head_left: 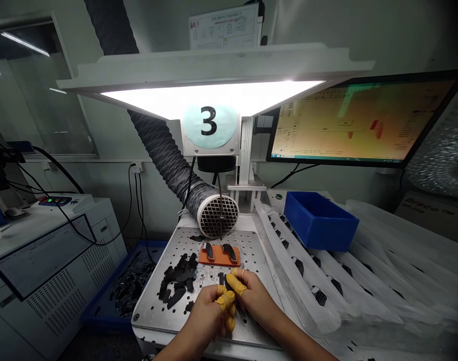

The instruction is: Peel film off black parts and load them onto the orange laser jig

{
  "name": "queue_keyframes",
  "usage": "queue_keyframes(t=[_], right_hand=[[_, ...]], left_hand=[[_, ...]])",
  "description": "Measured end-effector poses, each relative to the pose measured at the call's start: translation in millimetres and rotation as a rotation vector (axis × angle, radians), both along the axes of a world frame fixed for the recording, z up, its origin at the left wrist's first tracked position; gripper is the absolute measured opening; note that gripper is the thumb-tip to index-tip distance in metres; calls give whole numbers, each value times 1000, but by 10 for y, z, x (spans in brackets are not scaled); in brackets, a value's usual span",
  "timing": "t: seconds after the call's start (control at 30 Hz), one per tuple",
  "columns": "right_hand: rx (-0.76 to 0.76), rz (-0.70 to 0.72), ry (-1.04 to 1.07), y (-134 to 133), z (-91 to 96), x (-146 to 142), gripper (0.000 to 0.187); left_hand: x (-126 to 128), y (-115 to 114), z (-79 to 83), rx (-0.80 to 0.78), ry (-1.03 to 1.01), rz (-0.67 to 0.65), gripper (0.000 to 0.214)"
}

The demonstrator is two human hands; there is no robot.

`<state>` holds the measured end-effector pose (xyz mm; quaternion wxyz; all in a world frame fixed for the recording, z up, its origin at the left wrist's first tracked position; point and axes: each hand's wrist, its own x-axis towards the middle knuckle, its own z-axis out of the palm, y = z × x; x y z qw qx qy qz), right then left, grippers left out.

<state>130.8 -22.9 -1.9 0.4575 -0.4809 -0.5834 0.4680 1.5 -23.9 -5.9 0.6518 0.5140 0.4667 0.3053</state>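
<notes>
Both my hands meet low over the metal plate [251, 245], with yellow finger cots on several fingertips. My right hand [251, 293] is closed in a pinch at a small black piece [222, 278], partly covered by the fingers. Just beside it, my left hand [212, 308] has its fingers curled together; what they hold, if anything, is hidden. Beyond the hands lies an orange fixture block [218, 256] carrying two black curved parts, one at the left [208, 251] and one at the right [229, 252]. A loose pile of flat black pieces [180, 276] spreads left of the hands.
A round grilled duct mouth [218, 215] stands behind the fixture, beneath a bright lamp panel [214, 70]. Right of the plate, clear plastic sleeves [304, 271] hold several black textured parts. A blue bin [319, 220] rests on them. A monitor [364, 120] hangs at upper right.
</notes>
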Motion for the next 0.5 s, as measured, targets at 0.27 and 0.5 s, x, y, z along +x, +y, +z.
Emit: queue_keyframes(t=[0.27,0.5], right_hand=[[4,2,-9,13,-30,4,32],[-14,0,-20,16,-32,0,32]], left_hand=[[0,5,36,-11,12,-16,38],[7,0,35,-5,19,0,41]])
